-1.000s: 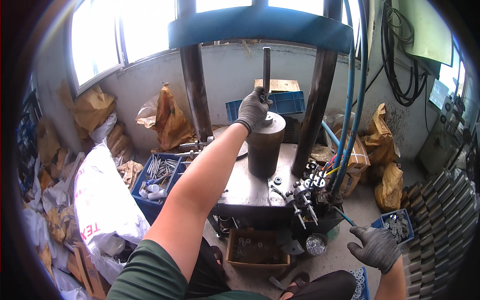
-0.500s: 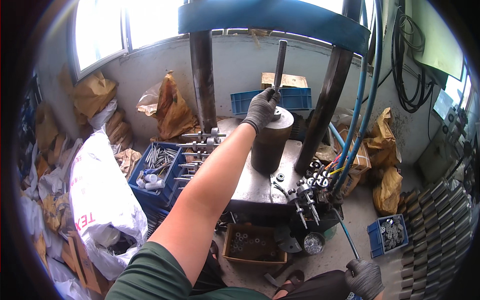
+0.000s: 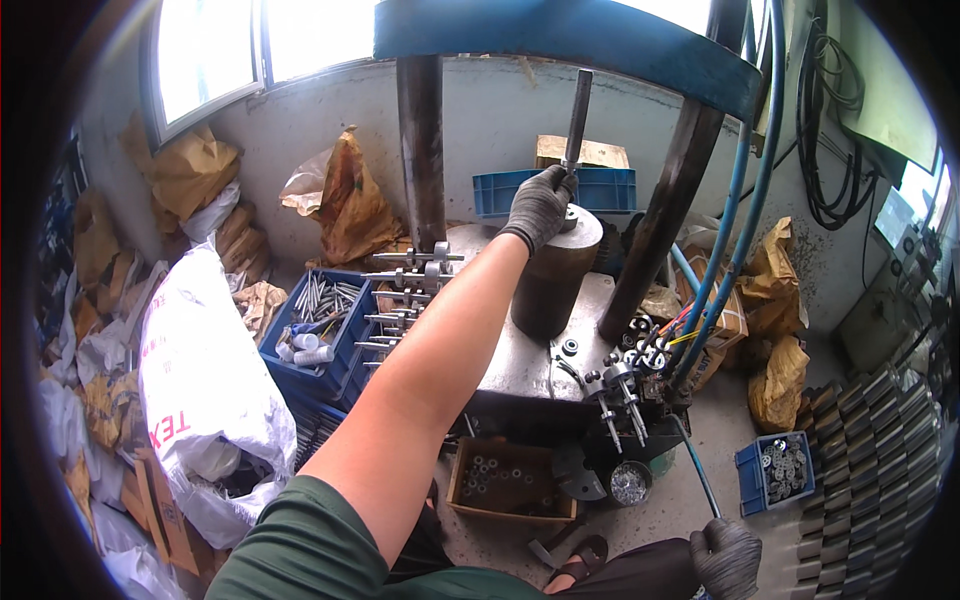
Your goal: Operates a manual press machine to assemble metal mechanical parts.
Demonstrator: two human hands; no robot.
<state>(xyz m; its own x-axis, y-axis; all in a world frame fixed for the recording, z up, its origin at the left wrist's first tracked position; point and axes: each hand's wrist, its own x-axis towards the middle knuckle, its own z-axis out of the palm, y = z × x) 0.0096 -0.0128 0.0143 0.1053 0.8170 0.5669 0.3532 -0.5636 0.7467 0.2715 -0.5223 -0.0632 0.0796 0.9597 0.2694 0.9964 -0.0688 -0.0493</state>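
My gloved left hand [image 3: 540,208] is stretched out to the press and closed around the lower part of a dark metal rod [image 3: 577,115]. The rod stands nearly upright, slightly tilted, over the top of a thick steel cylinder [image 3: 552,290]; the glove hides its lower end. This cylinder rests on the press's metal table [image 3: 500,372], between two dark posts. Low on the right, my gloved right hand [image 3: 726,560] is wrapped round the end of a thin bluish lever [image 3: 698,465] that runs up to the table's right corner.
Shafts with round discs [image 3: 415,275] line the table's left edge; more such shafts [image 3: 620,392] sit at its right corner. A blue crate [image 3: 330,378] holds metal pins. Overhead spans a blue crossbeam [image 3: 560,45]. A cardboard box [image 3: 490,508] with rings lies below.
The whole scene has shifted slightly right and up in the picture. My left hand stays on the rod and my right hand stays on the lever.
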